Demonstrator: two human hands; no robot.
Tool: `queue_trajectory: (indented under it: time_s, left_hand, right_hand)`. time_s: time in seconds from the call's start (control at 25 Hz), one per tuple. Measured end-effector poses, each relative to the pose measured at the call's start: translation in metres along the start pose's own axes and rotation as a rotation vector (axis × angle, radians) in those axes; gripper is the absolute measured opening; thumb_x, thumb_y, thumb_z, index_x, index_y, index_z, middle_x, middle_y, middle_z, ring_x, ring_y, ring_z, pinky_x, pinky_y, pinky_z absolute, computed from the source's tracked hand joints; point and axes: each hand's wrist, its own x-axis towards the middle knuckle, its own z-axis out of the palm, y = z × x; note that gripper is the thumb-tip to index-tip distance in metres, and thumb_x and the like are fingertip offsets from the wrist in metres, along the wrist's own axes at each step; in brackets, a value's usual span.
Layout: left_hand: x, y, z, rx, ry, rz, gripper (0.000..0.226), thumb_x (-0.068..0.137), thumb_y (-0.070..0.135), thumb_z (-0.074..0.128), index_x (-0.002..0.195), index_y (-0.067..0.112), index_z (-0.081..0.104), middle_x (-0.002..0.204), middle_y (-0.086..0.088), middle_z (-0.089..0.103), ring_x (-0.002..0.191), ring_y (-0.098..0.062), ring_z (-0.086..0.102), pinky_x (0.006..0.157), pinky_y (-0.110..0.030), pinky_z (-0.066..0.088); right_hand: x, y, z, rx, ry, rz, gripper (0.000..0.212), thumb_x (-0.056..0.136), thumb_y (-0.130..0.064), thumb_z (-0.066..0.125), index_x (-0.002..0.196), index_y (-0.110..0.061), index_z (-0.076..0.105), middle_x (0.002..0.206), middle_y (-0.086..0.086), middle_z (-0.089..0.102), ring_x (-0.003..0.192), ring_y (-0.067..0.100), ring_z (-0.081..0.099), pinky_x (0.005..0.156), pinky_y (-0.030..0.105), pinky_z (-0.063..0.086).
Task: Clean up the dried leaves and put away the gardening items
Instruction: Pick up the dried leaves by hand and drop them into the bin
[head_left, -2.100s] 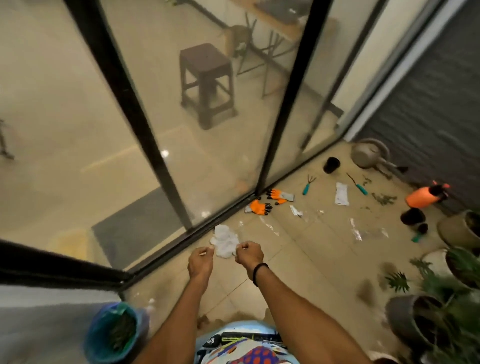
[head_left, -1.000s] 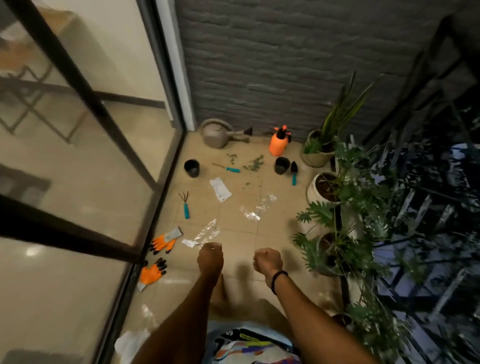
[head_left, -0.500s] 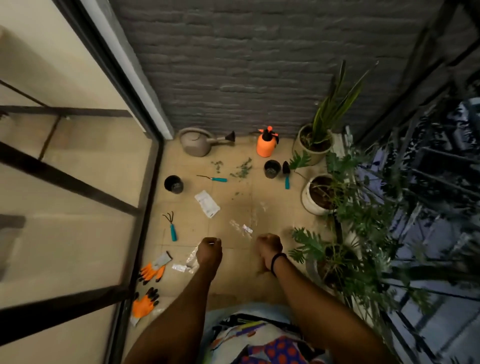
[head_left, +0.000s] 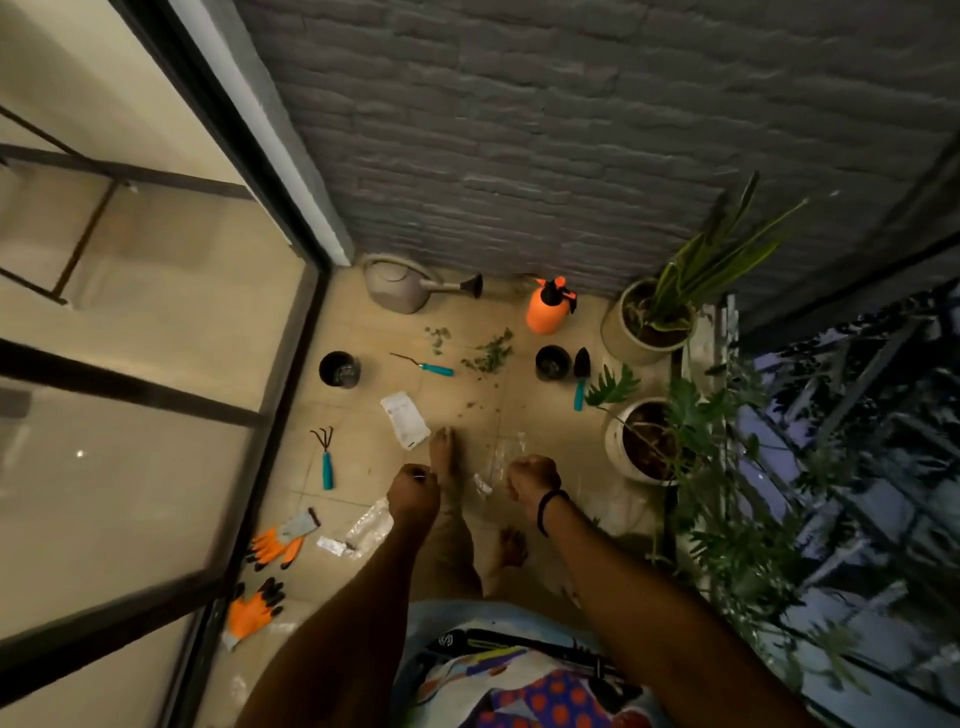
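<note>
Standing barefoot on a littered balcony floor (head_left: 540, 415), both fists held out in front.
The left hand (head_left: 413, 493) and right hand (head_left: 534, 480) are apart, each curled into a fist. A pale speck shows at the left fist, and I cannot tell whether it holds anything. Dried leaves (head_left: 489, 355) lie on the tiles near the wall, between a teal-handled tool (head_left: 425, 366) and a black pot (head_left: 552, 362). Orange gloves (head_left: 275, 544) lie by the glass door (head_left: 156, 426), with a hand rake (head_left: 326, 461) beyond them.
</note>
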Motion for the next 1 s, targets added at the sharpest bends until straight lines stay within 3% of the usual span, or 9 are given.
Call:
queue_trajectory:
  time_s: [0.08, 0.2, 0.36, 0.52, 0.64, 0.76, 0.84, 0.92, 1.0]
  left_hand:
    - [0.031, 0.025, -0.001, 0.029, -0.028, -0.005, 0.025, 0.097, 0.026, 0.059, 0.115, 0.010, 0.065, 0.115, -0.009, 0.069, 0.104, -0.027, 0.064, 0.092, -0.037, 0.052]
    - [0.074, 0.060, -0.002, 0.040, -0.071, -0.011, 0.029, 0.098, 0.033, 0.057, 0.115, 0.012, 0.066, 0.116, -0.010, 0.069, 0.102, -0.029, 0.065, 0.089, -0.035, 0.052]
    - [0.131, 0.112, -0.008, 0.130, -0.125, 0.035, 0.036, 0.100, 0.038, 0.055, 0.119, 0.010, 0.065, 0.119, -0.012, 0.068, 0.109, -0.032, 0.062, 0.082, -0.031, 0.043]
    - [0.199, 0.143, 0.000, 0.154, -0.143, 0.018, 0.029, 0.099, 0.033, 0.055, 0.115, 0.012, 0.066, 0.116, -0.012, 0.068, 0.105, -0.030, 0.062, 0.086, -0.034, 0.048]
    - [0.273, 0.149, 0.035, 0.151, -0.118, 0.028, 0.022, 0.099, 0.028, 0.055, 0.109, 0.013, 0.067, 0.110, -0.009, 0.070, 0.096, -0.025, 0.063, 0.076, -0.028, 0.043]
    - [0.371, 0.136, 0.096, 0.137, -0.087, -0.008, 0.014, 0.100, 0.024, 0.055, 0.105, 0.016, 0.065, 0.101, -0.003, 0.069, 0.074, -0.011, 0.060, 0.062, -0.022, 0.041]
    - [0.455, 0.115, 0.150, 0.123, -0.052, -0.021, 0.017, 0.099, 0.022, 0.057, 0.113, 0.015, 0.064, 0.097, 0.002, 0.067, 0.068, -0.005, 0.060, 0.056, -0.015, 0.042]
    - [0.531, 0.089, 0.198, 0.158, 0.007, 0.015, 0.024, 0.095, 0.017, 0.060, 0.119, 0.014, 0.063, 0.104, -0.002, 0.070, 0.081, -0.015, 0.067, 0.068, -0.021, 0.049]
    - [0.600, 0.064, 0.243, 0.184, 0.069, 0.068, 0.033, 0.092, 0.010, 0.062, 0.125, 0.011, 0.061, 0.114, -0.009, 0.068, 0.099, -0.022, 0.065, 0.078, -0.026, 0.047]
  right_hand:
    - [0.028, -0.026, 0.003, -0.048, 0.015, 0.005, 0.015, 0.075, -0.012, 0.056, 0.062, -0.018, 0.059, 0.071, 0.005, 0.063, 0.073, 0.025, 0.062, 0.068, 0.035, 0.053]
    - [0.067, -0.049, 0.008, -0.109, 0.023, 0.029, 0.010, 0.080, -0.023, 0.054, 0.080, -0.020, 0.064, 0.091, 0.010, 0.071, 0.087, 0.029, 0.068, 0.080, 0.040, 0.059]
    - [0.072, -0.100, 0.016, -0.021, 0.054, 0.091, 0.012, 0.082, -0.014, 0.059, 0.080, -0.016, 0.070, 0.075, 0.005, 0.068, 0.068, 0.023, 0.063, 0.053, 0.027, 0.050]
    - [0.130, -0.134, 0.033, -0.065, 0.054, 0.110, 0.011, 0.080, -0.022, 0.058, 0.074, -0.022, 0.068, 0.068, 0.000, 0.067, 0.064, 0.020, 0.061, 0.057, 0.026, 0.048]
    - [0.228, -0.135, 0.064, -0.120, 0.013, 0.076, 0.013, 0.083, -0.026, 0.059, 0.076, -0.022, 0.068, 0.072, -0.001, 0.069, 0.073, 0.025, 0.066, 0.061, 0.030, 0.054]
    - [0.333, -0.146, 0.106, -0.194, -0.006, 0.019, 0.012, 0.088, -0.029, 0.061, 0.086, -0.023, 0.070, 0.086, 0.002, 0.073, 0.086, 0.025, 0.068, 0.079, 0.040, 0.058]
    - [0.424, -0.152, 0.143, -0.294, -0.014, -0.068, 0.014, 0.092, -0.024, 0.061, 0.096, -0.017, 0.072, 0.097, 0.004, 0.073, 0.095, 0.024, 0.067, 0.087, 0.035, 0.054]
    - [0.514, -0.152, 0.177, -0.415, -0.025, -0.174, 0.025, 0.094, -0.022, 0.061, 0.114, -0.010, 0.068, 0.116, 0.006, 0.068, 0.110, 0.025, 0.062, 0.092, 0.026, 0.046]
    - [0.589, -0.157, 0.205, -0.531, -0.055, -0.342, 0.037, 0.094, -0.022, 0.060, 0.129, -0.009, 0.058, 0.131, 0.008, 0.059, 0.125, 0.025, 0.052, 0.100, 0.028, 0.039]
